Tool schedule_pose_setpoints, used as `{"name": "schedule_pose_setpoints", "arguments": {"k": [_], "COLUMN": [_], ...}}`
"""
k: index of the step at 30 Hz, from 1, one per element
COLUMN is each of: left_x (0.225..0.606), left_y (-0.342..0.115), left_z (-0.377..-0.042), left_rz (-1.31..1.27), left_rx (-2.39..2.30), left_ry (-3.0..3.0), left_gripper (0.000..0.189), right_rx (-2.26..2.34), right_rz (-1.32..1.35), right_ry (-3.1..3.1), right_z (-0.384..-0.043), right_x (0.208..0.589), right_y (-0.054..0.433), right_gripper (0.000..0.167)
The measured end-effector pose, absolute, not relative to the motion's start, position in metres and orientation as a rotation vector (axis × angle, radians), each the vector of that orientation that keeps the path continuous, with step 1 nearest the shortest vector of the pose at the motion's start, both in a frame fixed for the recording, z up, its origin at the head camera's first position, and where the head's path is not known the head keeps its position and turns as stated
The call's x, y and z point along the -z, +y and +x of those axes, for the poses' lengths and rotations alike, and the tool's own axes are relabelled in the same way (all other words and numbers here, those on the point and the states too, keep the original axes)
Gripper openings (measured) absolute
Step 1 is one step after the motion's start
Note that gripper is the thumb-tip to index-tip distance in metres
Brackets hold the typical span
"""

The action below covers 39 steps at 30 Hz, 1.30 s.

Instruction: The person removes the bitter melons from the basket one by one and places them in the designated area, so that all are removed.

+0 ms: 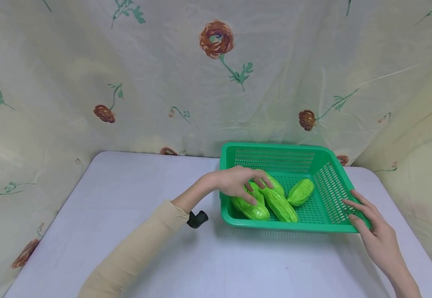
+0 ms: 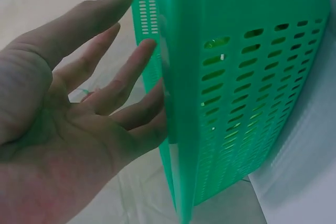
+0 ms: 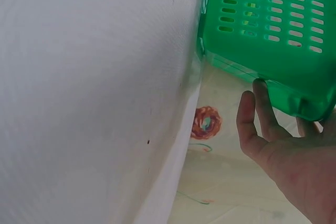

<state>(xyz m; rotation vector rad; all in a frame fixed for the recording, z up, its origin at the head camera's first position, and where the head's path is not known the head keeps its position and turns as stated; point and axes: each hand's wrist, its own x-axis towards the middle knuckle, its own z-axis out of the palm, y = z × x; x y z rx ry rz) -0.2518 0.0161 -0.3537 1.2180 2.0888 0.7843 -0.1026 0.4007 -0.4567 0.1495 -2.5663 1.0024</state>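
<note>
A green plastic basket (image 1: 275, 225) with slotted walls stands toward the back right of the table. Inside lie several bright green, ridged bitter gourds; one (image 1: 300, 192) sits apart on the right, while a long one (image 1: 280, 205) and others bunch at the left. My left hand (image 1: 234, 181) reaches across the basket's left rim, its loosely bent fingers spread above the bunched gourds with nothing held. At the right front corner my right hand (image 1: 376, 236) touches the rim with extended fingers. In the right wrist view, fingertips (image 3: 260, 85) meet the basket's edge.
A pale cloth covers the table (image 1: 145, 182). Behind it and at both sides hangs a flower-printed curtain (image 1: 163, 74), close to the basket's back wall. A black wrist-camera piece (image 1: 198, 219) sticks out beside the left wrist.
</note>
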Motion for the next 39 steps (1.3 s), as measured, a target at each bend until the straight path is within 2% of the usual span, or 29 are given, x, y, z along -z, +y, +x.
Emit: {"name": "schedule_pose_setpoints", "arguments": {"k": [16,31,39], "left_x": [0.364,0.363,0.356], "left_y": [0.024,0.014,-0.001], "left_z": [-0.255,-0.259,-0.252], "left_rz": [1.191,1.247,1.264], "left_rx": [-0.526,-0.677,-0.937], "left_ry": [2.116,2.106,2.060], "left_gripper": [0.053,0.047,0.048], "right_rx": [-1.011,-1.013,-1.009], "right_rz": [0.151,0.152,0.132], "right_ry": [-2.583,-2.573,-2.584], "right_z": [-0.102,-0.104,-0.103], "right_x": [0.456,0.458,0.459], "right_y": [0.400,0.400,0.401], "right_gripper": [0.040,0.040,0.041]}}
